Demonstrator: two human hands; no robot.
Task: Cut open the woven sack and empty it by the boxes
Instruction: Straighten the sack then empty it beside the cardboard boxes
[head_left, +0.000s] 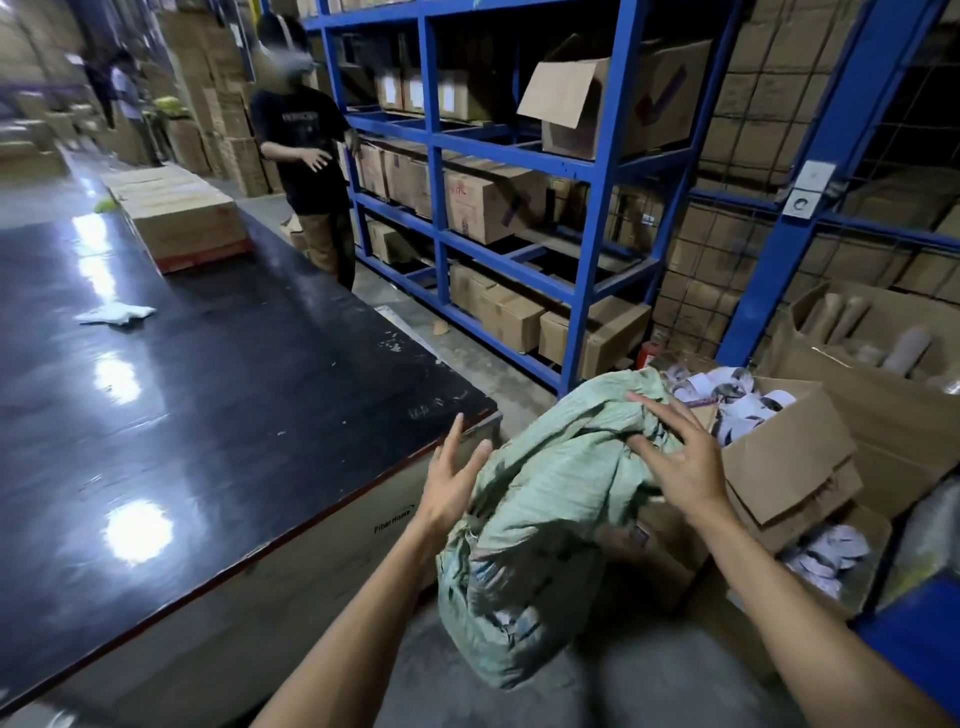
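Both hands are spread and hold nothing: the left hand (452, 486) hovers beside the upper left flank of the green woven sack (540, 499), and the right hand (675, 460) lies with splayed fingers over its crumpled top, possibly touching the cloth, though motion blur makes that hard to settle. That sack hangs or slumps at lower centre of the frame, between the black table (208, 374) on the left and the open cardboard boxes (789, 452) of paper scraps on the right. No cutter is visible. To do this step well, I judge the hands should gather the loose top firmly, keeping the mouth turned toward the boxes. Room is tight: the table corner sits close left, box flaps crowd the right, and bare floor opens only toward the bottom of the frame.
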